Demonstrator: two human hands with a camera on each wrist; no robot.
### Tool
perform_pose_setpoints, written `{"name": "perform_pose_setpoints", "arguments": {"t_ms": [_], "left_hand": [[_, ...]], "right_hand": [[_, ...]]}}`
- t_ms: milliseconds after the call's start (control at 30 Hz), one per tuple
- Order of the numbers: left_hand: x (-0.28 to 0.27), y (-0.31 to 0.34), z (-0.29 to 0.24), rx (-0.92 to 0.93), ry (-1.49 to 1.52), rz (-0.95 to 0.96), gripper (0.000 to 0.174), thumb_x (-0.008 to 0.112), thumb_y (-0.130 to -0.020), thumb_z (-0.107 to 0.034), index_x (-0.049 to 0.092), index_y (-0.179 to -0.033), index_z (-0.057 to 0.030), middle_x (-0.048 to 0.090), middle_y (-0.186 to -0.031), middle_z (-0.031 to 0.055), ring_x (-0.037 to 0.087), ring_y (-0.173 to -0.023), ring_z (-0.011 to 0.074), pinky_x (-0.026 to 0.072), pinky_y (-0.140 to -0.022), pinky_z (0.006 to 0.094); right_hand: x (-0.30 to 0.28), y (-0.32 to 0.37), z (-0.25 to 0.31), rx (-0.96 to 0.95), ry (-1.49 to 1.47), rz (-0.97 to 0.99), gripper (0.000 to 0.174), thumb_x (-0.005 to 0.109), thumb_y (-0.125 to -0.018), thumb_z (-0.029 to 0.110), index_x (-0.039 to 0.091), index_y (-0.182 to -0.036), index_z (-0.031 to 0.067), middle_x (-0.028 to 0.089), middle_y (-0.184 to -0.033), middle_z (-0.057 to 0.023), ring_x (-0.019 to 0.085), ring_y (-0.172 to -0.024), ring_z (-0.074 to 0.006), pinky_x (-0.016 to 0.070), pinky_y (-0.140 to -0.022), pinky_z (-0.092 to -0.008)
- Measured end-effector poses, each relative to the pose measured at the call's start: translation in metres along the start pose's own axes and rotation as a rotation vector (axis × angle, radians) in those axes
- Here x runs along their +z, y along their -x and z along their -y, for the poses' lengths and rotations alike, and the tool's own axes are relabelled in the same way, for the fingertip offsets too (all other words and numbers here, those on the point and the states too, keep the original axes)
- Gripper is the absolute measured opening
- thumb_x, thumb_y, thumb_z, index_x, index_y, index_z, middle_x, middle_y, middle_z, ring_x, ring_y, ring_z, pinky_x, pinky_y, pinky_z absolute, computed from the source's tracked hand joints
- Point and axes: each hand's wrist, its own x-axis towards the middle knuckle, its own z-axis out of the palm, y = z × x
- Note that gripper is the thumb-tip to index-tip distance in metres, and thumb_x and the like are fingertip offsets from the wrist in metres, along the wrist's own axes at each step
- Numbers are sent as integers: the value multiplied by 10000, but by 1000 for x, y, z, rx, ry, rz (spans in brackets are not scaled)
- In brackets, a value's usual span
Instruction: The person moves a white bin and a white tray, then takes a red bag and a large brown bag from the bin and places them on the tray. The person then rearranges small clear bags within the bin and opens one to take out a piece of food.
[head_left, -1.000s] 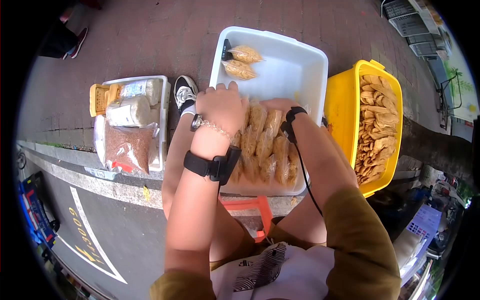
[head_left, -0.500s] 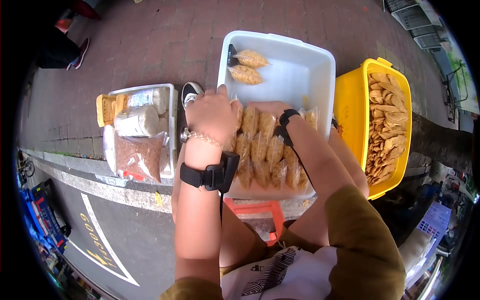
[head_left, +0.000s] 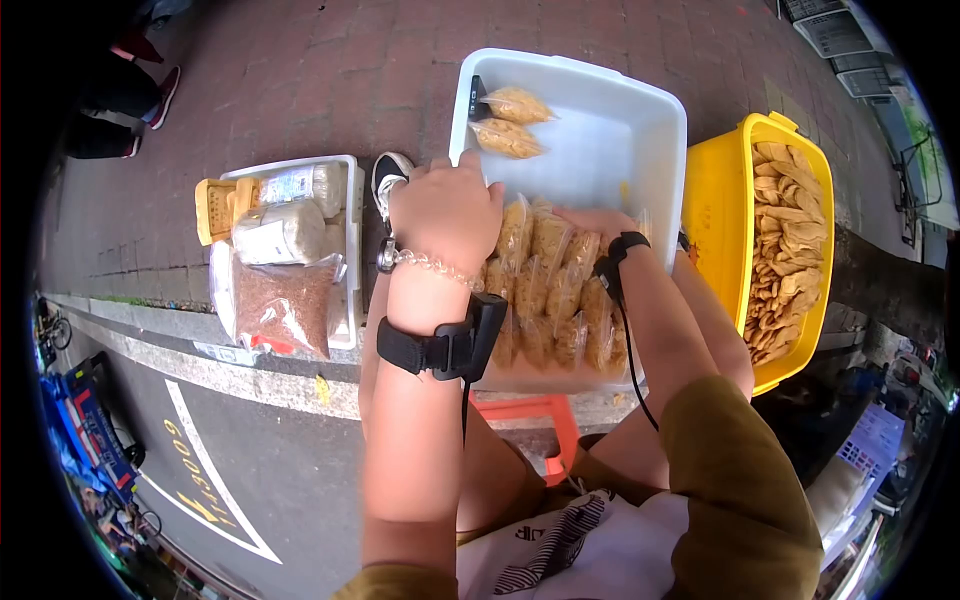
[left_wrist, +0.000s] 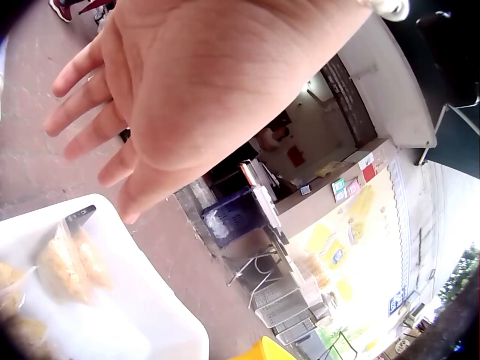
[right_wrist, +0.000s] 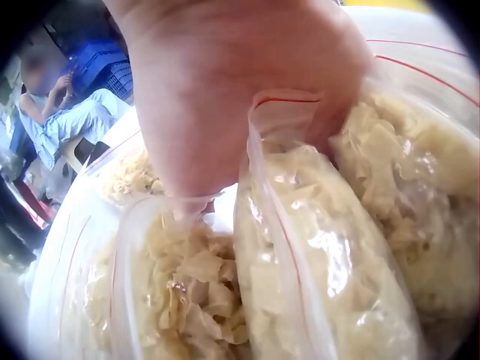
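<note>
Inside the white tub (head_left: 600,120), clear bags (head_left: 533,285) bulge with pale-golden flakes.

Olive-brown sleeves (head_left: 745,470), white top (head_left: 640,540), black striped print (head_left: 560,545); 2 black wrist straps (head_left: 410,350), black cables (head_left: 632,355); 1 pale chain bracelet (head_left: 432,264); black-and-white sneaker (head_left: 386,182).

Yellow digits (head_left: 190,465) mark the grey asphalt (head_left: 310,440).
</note>
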Motion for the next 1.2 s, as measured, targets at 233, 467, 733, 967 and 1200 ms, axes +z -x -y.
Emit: {"name": "perform_pose_setpoints", "arguments": {"t_ms": [233,467,733,967,1200], "left_hand": [[-4,3,-14,49,44,112,398,515,-852,-350,531,-1128,-63,619,-960,147,607,-896,299,487,-762,396],[-6,-2,-11,44,98,149,391,496,-862,-346,527,-1120,-54,609,-965,162,597,-909,311,478,-775,400],[-19,-5,5,34,310,174,464,482,-867,-329,477,-1226,-35,567,-1092,221,539,-1032,349,424,-886,405],[-28,-4,11,-3,356,195,474,488,-867,-341,477,-1230,-36,557,-1088,251,532,-1036,368,423,-880,409],[-29,-5,13,1,350,202,481,481,-874,-351,465,-1239,-38,561,-1068,248,538,-1017,369,432,-856,409]], "right_hand": [[-27,35,77,-43,449,-338,488,525,-769,503,587,-1130,180,479,-1248,-118,396,-1207,-321,196,-1009,-597],[-15,9,143,-596,429,-921,318,648,-704,159,538,-985,60,537,-938,-137,537,-1012,-338,490,-762,-392],[-3,3,149,-488,197,-570,459,659,-697,127,455,-1095,23,622,-877,-206,614,-833,-347,497,-728,-403],[16,-18,145,-544,-341,-501,369,607,-702,158,562,-1055,60,620,-847,-218,605,-858,-359,486,-771,-382],[36,-30,154,-275,-266,-590,552,607,-686,280,483,-1188,87,509,-1074,-262,525,-1011,-411,436,-875,-413]]}}
